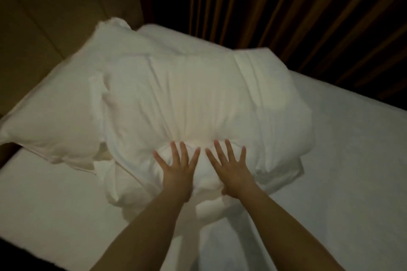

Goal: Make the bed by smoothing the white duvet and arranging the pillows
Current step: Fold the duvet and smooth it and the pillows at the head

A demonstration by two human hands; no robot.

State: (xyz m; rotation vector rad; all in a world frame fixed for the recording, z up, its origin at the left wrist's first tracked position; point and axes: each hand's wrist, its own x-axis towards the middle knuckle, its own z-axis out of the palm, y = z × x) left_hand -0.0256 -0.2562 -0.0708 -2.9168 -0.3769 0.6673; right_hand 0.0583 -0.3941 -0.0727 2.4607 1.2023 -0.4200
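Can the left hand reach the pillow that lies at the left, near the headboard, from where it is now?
Probably yes. The left hand presses flat on the front pillow, and the left pillow lies right beside it, with nothing between them.

A large pillow (193,99) lies mid-frame on the bed (343,160), overlapping a second pillow (55,116) at centre left. Both hands rest on its lower edge: left hand (178,169), right hand (229,167) beside it. A headboard (55,6) fills the upper left, curtains (286,6) the upper right.
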